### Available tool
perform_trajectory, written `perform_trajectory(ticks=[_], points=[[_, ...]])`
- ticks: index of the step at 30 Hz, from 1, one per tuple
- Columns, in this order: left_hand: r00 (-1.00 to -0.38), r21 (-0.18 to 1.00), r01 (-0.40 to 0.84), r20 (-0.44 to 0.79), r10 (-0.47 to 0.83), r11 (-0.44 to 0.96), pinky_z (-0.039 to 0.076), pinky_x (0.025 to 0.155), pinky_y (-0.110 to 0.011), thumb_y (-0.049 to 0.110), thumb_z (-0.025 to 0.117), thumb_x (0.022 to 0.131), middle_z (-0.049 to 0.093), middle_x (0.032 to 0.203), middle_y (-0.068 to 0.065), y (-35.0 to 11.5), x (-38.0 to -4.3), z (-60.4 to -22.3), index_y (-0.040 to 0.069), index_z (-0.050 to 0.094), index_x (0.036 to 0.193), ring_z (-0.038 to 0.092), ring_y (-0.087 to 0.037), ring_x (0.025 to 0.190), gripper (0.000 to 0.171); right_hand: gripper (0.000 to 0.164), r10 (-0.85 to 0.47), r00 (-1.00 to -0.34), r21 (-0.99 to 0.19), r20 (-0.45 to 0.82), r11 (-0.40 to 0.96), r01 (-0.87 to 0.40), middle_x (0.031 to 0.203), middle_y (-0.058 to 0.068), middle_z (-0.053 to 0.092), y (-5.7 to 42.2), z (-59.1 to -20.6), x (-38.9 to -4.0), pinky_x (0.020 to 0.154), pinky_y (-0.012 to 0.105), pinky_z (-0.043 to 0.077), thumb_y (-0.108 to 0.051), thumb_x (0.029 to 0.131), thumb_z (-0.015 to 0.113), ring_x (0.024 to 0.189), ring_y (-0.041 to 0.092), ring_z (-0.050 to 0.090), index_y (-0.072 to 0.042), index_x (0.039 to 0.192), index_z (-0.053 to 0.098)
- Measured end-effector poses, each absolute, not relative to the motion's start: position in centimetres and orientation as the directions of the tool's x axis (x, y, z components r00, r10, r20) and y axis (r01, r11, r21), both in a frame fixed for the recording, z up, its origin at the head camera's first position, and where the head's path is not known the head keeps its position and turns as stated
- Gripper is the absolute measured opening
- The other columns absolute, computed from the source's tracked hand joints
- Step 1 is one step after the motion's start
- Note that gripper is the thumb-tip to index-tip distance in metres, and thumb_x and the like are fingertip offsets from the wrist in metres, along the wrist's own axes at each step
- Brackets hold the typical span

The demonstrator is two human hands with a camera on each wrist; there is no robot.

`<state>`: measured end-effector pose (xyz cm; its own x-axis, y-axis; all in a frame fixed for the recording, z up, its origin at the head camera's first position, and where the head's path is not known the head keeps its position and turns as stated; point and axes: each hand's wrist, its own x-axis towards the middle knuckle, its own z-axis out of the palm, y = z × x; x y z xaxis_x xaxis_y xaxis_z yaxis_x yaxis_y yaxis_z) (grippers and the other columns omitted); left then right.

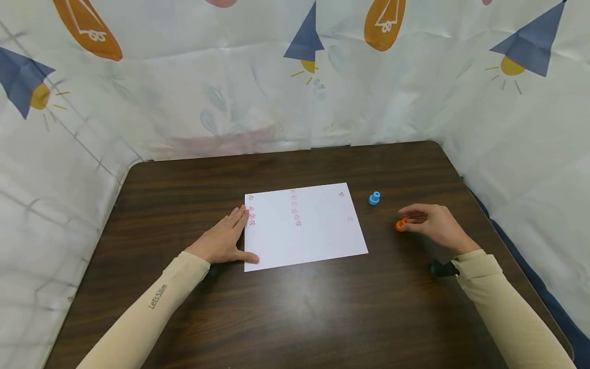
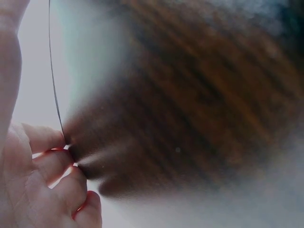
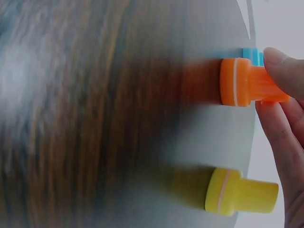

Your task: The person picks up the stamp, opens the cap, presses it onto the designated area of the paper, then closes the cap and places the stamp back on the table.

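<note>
A white sheet of paper (image 1: 318, 233) with small red stamped prints lies on the table. My left hand (image 1: 223, 238) rests across its left edge, fingers straight and thumb spread onto the near corner. To the right of the sheet, my right hand (image 1: 435, 225) pinches the handle of an orange stamp (image 3: 242, 81) between thumb and fingers, base facing the tabletop. A blue stamp (image 1: 374, 198) stands upright between the sheet and that hand. In the right wrist view a yellow stamp (image 3: 242, 192) stands beside the fingers; the hand hides it in the head view.
The dark wood-grain table (image 1: 295, 318) extends around the sheet. A pale patterned curtain (image 1: 258, 102) hangs along its back and both sides. Red prints form a column at the sheet's left, another near its middle, and a fainter pair at the right.
</note>
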<state>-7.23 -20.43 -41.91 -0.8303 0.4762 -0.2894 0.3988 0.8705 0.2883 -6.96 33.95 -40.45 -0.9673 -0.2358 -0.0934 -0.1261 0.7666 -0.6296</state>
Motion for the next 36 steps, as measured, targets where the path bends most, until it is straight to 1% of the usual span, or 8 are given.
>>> perform_trajectory(ticks=[5,11,13,15,19,22,28,36], points=[[-0.828,0.295,0.396,-0.296,0.477,0.87,0.023,0.13,-0.058,0.075,0.077,0.075,0.011,0.173,-0.024,-20.3,-7.3,-42.0,-0.005,0.016,0.163,0.014,-0.043,0.162,0.134,0.035,-0.235,-0.966,-0.64,-0.105,0.76,-0.115,0.12,0.013,0.077,33.6,-40.9,-7.0,0.081,0.008,0.055,-0.02,0.09,0.082,0.104,0.026,0.076,-0.011,0.123,0.074],[-0.827,0.307,0.395,-0.292,0.48,0.866,0.023,0.13,-0.059,0.074,0.078,0.074,0.011,0.173,-0.025,-20.2,-7.3,-42.1,-0.005,0.016,0.163,0.015,-0.044,0.162,0.134,0.036,-0.228,-0.968,-0.629,-0.102,0.769,-0.115,0.121,0.014,0.076,33.4,-41.3,-7.1,0.087,0.032,0.064,-0.022,0.089,0.083,0.104,0.028,0.076,-0.012,0.123,0.074],[-0.828,0.304,0.393,-0.293,0.478,0.868,0.023,0.13,-0.058,0.074,0.078,0.074,0.011,0.173,-0.024,-20.2,-7.3,-42.1,-0.005,0.016,0.163,0.014,-0.043,0.162,0.134,0.036,-0.216,-0.971,-0.619,-0.101,0.778,-0.108,0.121,0.014,0.076,33.4,-41.4,-7.0,0.087,0.035,0.064,-0.023,0.089,0.083,0.104,0.027,0.076,-0.013,0.122,0.075],[-0.829,0.3,0.395,-0.291,0.478,0.868,0.023,0.13,-0.058,0.075,0.078,0.073,0.011,0.173,-0.025,-20.3,-7.3,-42.0,-0.005,0.016,0.163,0.015,-0.044,0.162,0.135,0.036,-0.206,-0.973,-0.609,-0.101,0.786,-0.103,0.121,0.013,0.076,33.4,-41.5,-6.9,0.086,0.033,0.064,-0.025,0.088,0.084,0.103,0.026,0.077,-0.015,0.122,0.075],[-0.831,0.296,0.392,-0.293,0.474,0.871,0.023,0.13,-0.058,0.076,0.078,0.073,0.01,0.174,-0.024,-20.3,-7.3,-42.0,-0.005,0.016,0.163,0.014,-0.043,0.162,0.136,0.038,-0.202,-0.975,-0.603,-0.097,0.791,-0.103,0.12,0.013,0.077,33.4,-41.7,-6.9,0.081,0.019,0.06,-0.028,0.087,0.085,0.101,0.024,0.077,-0.016,0.122,0.075],[-0.832,0.293,0.391,-0.292,0.471,0.873,0.023,0.13,-0.058,0.076,0.077,0.073,0.011,0.174,-0.024,-20.3,-7.3,-41.9,-0.005,0.016,0.163,0.015,-0.043,0.162,0.136,0.038,-0.214,-0.973,-0.603,-0.087,0.788,-0.12,0.119,0.013,0.077,33.4,-41.7,-7.0,0.079,0.013,0.057,-0.028,0.087,0.085,0.099,0.02,0.077,-0.016,0.122,0.075],[-0.836,0.299,0.385,-0.288,0.467,0.873,0.023,0.13,-0.058,0.075,0.078,0.072,0.011,0.173,-0.024,-20.4,-7.3,-41.7,-0.005,0.016,0.163,0.015,-0.043,0.162,0.136,0.037,-0.224,-0.97,-0.609,-0.091,0.784,-0.123,0.117,0.012,0.078,33.1,-41.9,-7.2,0.079,0.012,0.056,-0.027,0.087,0.085,0.095,0.011,0.075,-0.016,0.121,0.076],[-0.837,0.296,0.386,-0.286,0.467,0.874,0.023,0.13,-0.058,0.075,0.078,0.073,0.012,0.173,-0.024,-20.5,-7.1,-41.8,-0.005,0.017,0.163,0.016,-0.043,0.162,0.134,0.036,-0.231,-0.969,-0.614,-0.084,0.779,-0.132,0.114,0.011,0.078,32.7,-42.2,-7.2,0.078,0.012,0.055,-0.025,0.087,0.085,0.094,0.015,0.075,-0.015,0.12,0.076]])
